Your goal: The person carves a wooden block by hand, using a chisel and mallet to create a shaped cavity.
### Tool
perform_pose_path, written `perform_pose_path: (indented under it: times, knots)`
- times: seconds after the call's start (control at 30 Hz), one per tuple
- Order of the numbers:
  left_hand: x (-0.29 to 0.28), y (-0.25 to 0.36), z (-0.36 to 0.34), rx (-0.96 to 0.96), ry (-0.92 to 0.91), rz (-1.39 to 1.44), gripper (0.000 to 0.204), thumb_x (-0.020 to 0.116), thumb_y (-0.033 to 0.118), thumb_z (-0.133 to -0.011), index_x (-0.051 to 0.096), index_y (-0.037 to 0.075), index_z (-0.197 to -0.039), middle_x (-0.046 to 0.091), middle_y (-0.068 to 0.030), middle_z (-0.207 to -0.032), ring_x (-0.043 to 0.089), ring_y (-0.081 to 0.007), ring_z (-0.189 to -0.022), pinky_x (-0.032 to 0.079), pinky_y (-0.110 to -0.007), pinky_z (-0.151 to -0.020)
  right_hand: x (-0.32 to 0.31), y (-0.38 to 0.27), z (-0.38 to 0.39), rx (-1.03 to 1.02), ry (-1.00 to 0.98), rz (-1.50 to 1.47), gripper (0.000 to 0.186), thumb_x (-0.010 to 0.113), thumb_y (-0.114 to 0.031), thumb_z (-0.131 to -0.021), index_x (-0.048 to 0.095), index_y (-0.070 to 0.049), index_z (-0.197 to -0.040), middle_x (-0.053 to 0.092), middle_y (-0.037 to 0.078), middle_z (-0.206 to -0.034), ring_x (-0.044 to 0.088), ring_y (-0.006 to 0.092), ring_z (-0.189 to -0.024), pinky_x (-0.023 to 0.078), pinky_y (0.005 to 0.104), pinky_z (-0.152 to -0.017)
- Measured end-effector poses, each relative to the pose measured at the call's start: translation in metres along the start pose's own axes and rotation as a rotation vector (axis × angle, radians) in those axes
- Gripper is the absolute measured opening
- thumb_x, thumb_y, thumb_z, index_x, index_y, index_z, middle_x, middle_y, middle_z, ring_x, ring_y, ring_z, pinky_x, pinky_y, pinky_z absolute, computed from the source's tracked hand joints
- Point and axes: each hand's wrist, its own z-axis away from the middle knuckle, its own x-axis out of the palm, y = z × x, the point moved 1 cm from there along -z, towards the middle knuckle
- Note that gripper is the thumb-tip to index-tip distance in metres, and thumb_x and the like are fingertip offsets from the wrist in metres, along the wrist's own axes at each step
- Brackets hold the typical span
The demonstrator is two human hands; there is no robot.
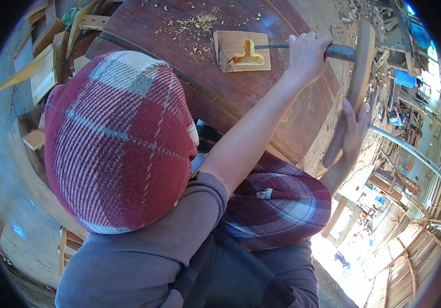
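My left hand [306,57] is wrapped round a chisel [339,52] with a dark, rod-like shank and handle. The thin tip lies at a T-shaped recess cut in a pale wooden block [222,50]. This block rests on a reddish-brown wooden bench top [251,97]. Over to the right, my right hand [353,126] grips a thick wooden bar [363,66], slightly smeared by motion. The bar's upper part stands upright against, or just in front of, the chisel's butt end; I cannot tell whether they touch.
Wood shavings [196,24] are scattered beyond the block. Wood offcuts [41,72] pile up at the far left. Red plaid cloth [123,149] covers a rounded form in the left foreground, with more plaid [287,205] at centre. A pale curved pipe [410,149] and timber stand at right.
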Motion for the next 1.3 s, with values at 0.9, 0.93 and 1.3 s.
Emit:
perform_pose_path:
  times: [0.9,0.93,1.3]
  knots:
    - [0.026,0.005,0.000,0.041,0.035,-0.061,0.024,0.066,0.013,-0.076,0.065,0.020,-0.099,0.060,-0.0070,-0.085,0.060,-0.0274,-0.084,0.037,-0.045,-0.073,-0.004,0.020,-0.004,0.143,0.069,0.178,0.055,0.066,-0.038,-0.087,0.054,0.008,-0.116,0.064,0.006,-0.086,0.059,0.0148,-0.077,0.048,0.0295,-0.069]
    - [0.025,-0.002,0.000,0.030,0.034,-0.085,0.023,0.067,0.012,-0.076,0.065,0.020,-0.099,0.060,-0.0071,-0.085,0.060,-0.0275,-0.084,0.037,-0.045,-0.073,0.016,0.025,-0.007,-0.065,0.120,-0.118,0.054,0.066,-0.038,-0.087,0.055,0.008,-0.114,0.064,0.006,-0.089,0.058,0.0141,-0.077,0.047,0.0299,-0.069]
    - [0.030,0.001,0.004,0.028,0.038,-0.095,0.020,0.066,0.013,-0.076,0.065,0.019,-0.096,0.059,-0.0081,-0.085,0.059,-0.0285,-0.086,0.036,-0.044,-0.074,0.011,0.049,-0.014,-0.040,0.130,-0.096,0.056,0.066,-0.049,-0.082,0.056,0.001,-0.106,0.054,0.004,-0.071,0.054,0.0129,-0.060,0.042,0.0253,-0.052]
